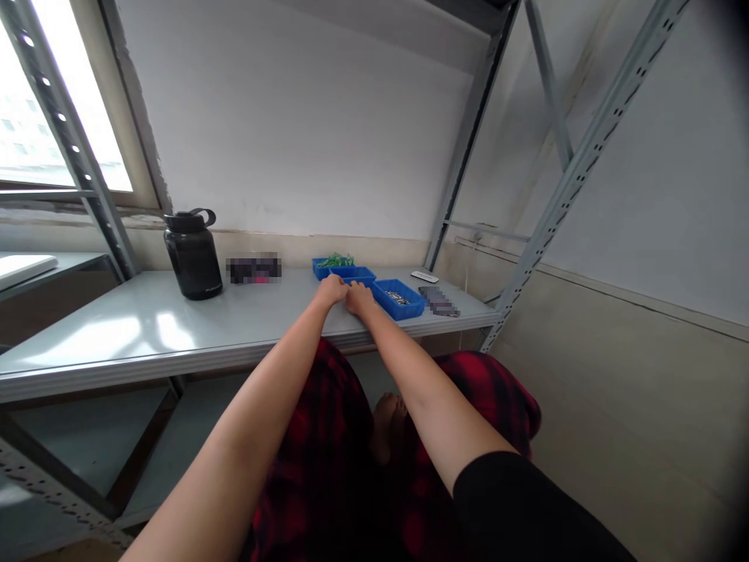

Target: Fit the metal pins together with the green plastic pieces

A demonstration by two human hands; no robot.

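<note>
My left hand (332, 289) and my right hand (359, 298) are close together at the near side of a blue tray (367, 275). Their fingers are curled inward, and whatever they hold is too small or hidden to make out. To the right of my right hand stands another blue tray (403, 311) with small silvery and dark pieces (399, 297) in it. Behind my left hand, a further blue tray (319, 272) holds a heap of green pieces (337, 260).
A large dark water bottle (193, 257) stands on the grey shelf table (140, 320) at the left. A blurred-out dark item (253, 269) lies near the wall. To the right are a white flat object (424, 276) and another blurred item (438, 301). Metal uprights (562, 195) frame the table.
</note>
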